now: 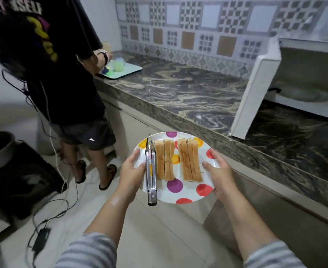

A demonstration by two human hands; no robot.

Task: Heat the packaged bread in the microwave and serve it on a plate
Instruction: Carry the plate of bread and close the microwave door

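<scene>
Now the plate (186,192) is hovering just in front of the counter (178,93), left of the open microwave (287,88), with two stacks of bread (178,160) on it. The left hand (131,172) is gripping one rim and pinning the tongs (151,171) there, probably to stop sliding. The right hand (217,174) is clasping the opposite rim, keeping it level.

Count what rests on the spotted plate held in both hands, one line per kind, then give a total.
Stacks of sliced bread: 2, the left stack and the right stack
Metal tongs: 1
Total: 3 on the plate, held by the left hand and the right hand.
</scene>
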